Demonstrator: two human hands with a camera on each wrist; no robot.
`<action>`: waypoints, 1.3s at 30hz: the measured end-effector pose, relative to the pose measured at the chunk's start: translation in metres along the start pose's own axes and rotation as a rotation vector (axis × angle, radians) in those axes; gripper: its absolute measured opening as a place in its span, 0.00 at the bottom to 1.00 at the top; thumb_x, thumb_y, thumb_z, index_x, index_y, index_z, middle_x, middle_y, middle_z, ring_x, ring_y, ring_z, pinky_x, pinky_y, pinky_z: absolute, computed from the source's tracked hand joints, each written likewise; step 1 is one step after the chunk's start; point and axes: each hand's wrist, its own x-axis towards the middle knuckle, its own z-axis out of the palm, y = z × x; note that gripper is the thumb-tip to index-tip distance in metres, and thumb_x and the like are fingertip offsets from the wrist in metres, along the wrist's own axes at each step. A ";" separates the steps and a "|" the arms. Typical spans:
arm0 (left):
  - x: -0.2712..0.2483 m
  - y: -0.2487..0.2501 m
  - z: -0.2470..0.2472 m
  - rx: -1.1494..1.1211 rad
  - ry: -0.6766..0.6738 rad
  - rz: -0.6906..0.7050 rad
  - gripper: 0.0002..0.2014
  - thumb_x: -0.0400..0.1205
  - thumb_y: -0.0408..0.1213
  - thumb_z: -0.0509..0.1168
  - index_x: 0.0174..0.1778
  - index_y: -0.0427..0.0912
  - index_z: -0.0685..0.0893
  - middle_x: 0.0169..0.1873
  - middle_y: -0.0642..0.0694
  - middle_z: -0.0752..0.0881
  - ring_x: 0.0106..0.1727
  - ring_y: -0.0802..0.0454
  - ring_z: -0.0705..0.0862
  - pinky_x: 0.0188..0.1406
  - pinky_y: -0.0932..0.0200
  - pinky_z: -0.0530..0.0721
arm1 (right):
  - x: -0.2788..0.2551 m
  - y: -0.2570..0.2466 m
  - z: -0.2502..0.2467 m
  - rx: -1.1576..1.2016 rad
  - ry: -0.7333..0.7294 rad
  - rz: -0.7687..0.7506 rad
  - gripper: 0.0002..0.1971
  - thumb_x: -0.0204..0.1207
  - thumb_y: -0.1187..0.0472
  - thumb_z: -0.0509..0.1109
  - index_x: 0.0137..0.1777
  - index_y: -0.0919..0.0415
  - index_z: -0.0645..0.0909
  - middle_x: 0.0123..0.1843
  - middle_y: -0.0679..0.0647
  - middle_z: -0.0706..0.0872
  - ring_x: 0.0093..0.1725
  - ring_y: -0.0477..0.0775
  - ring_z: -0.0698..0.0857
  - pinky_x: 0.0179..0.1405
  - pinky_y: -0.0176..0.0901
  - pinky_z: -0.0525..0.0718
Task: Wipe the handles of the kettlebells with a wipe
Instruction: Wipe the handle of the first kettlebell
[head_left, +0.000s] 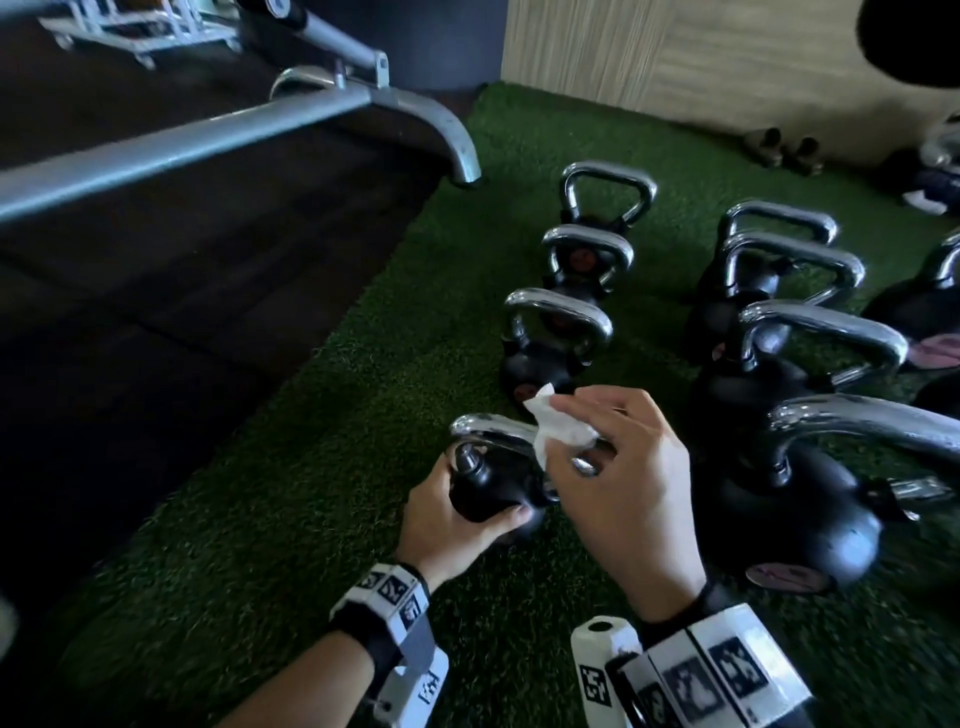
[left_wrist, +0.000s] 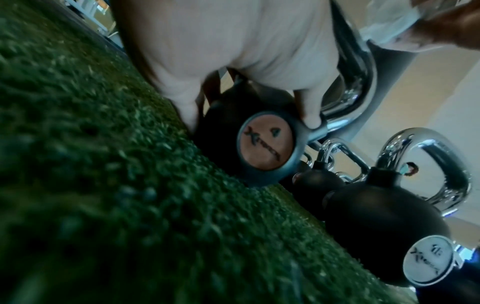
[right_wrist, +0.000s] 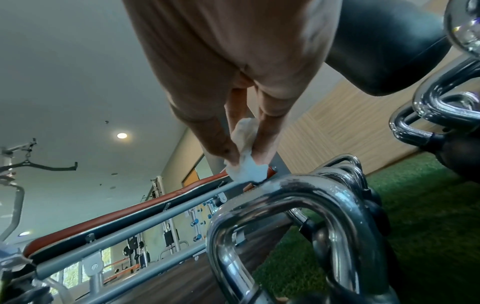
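Note:
Several black kettlebells with chrome handles stand in two rows on green turf. The nearest kettlebell of the left row (head_left: 488, 493) is small, with an orange badge (left_wrist: 265, 144) on its side. My left hand (head_left: 452, 525) grips its black body from the left. My right hand (head_left: 618, 467) pinches a crumpled white wipe (head_left: 558, 426) between fingers and thumb and presses it on top of this kettlebell's chrome handle (head_left: 493, 428). In the right wrist view the wipe (right_wrist: 246, 168) sits between my fingertips, right on the handle (right_wrist: 298, 197).
More kettlebells (head_left: 556, 343) stand behind in the left row, and bigger ones (head_left: 789, 499) fill the right row. A grey metal bench frame (head_left: 208, 140) runs across dark flooring at the left. A wood-panelled wall (head_left: 675, 57) closes the back.

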 end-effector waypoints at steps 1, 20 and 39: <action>-0.003 0.000 0.004 -0.003 0.036 0.002 0.35 0.58 0.68 0.82 0.60 0.65 0.80 0.54 0.67 0.89 0.56 0.73 0.85 0.57 0.73 0.81 | -0.002 0.000 0.002 -0.021 -0.027 -0.026 0.20 0.71 0.68 0.81 0.61 0.49 0.92 0.61 0.45 0.83 0.49 0.39 0.87 0.47 0.31 0.88; -0.007 0.000 0.011 -0.003 0.077 -0.006 0.33 0.61 0.63 0.81 0.62 0.66 0.79 0.54 0.65 0.89 0.58 0.67 0.87 0.62 0.52 0.88 | -0.004 0.033 0.027 -0.459 -0.237 -0.239 0.17 0.83 0.61 0.60 0.65 0.49 0.85 0.56 0.44 0.85 0.53 0.51 0.79 0.57 0.39 0.76; -0.007 0.003 0.007 -0.016 -0.002 -0.037 0.38 0.64 0.63 0.82 0.69 0.69 0.75 0.60 0.70 0.86 0.63 0.72 0.83 0.67 0.57 0.85 | -0.036 0.080 0.017 0.343 0.159 0.419 0.14 0.81 0.70 0.74 0.57 0.50 0.92 0.51 0.45 0.94 0.55 0.43 0.92 0.57 0.46 0.90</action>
